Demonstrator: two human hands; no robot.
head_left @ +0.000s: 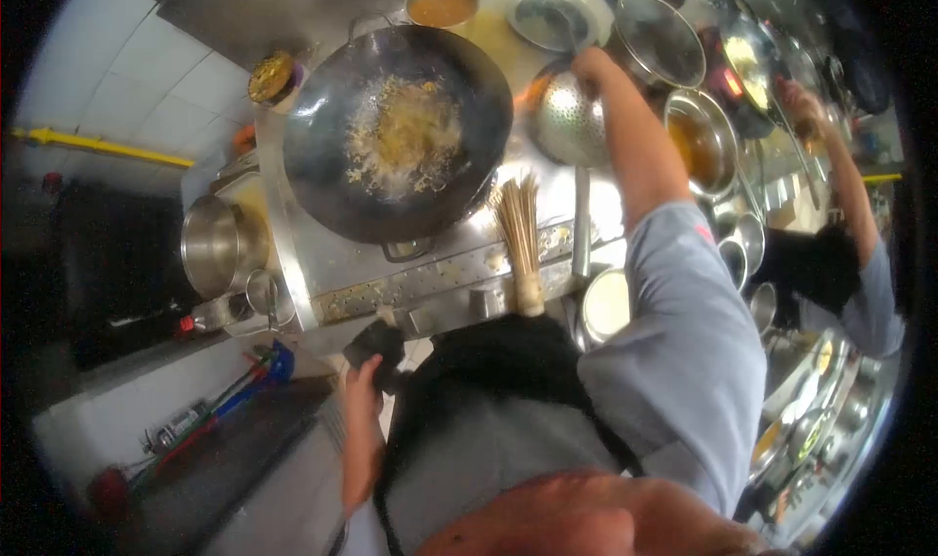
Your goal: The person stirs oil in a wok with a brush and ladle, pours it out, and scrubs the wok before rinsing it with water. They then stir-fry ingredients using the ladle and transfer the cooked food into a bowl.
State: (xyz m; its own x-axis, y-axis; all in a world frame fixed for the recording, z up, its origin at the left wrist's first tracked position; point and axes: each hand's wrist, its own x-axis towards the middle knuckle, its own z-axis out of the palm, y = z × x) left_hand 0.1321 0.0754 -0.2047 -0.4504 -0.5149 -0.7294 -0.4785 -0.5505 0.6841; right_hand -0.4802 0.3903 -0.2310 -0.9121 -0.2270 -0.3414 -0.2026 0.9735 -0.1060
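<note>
My right hand (589, 67) reaches to the back of the stove, its fingers closed on what looks like the handle of a ladle (575, 34). The ladle's head is over a round metal pan (547, 17) of dark liquid. Just below that hand lies a perforated skimmer (567, 121), its handle towards me. My left hand (363, 380) is low at the stove's front edge, closed on a dark folded cloth (374, 346). Ahead, a large black wok (318, 175) holds frothing oil with pale bits (405, 136). Neither hand touches the wok.
A bamboo wok brush (521, 229) leans at the stove's front. Around stand a steel pot (210, 248), a bowl of orange-brown sauce (442, 5), a wire strainer (660, 43) and a pot of orange liquid (696, 150). At right, another person's arm (850, 180) works over a pan (747, 63).
</note>
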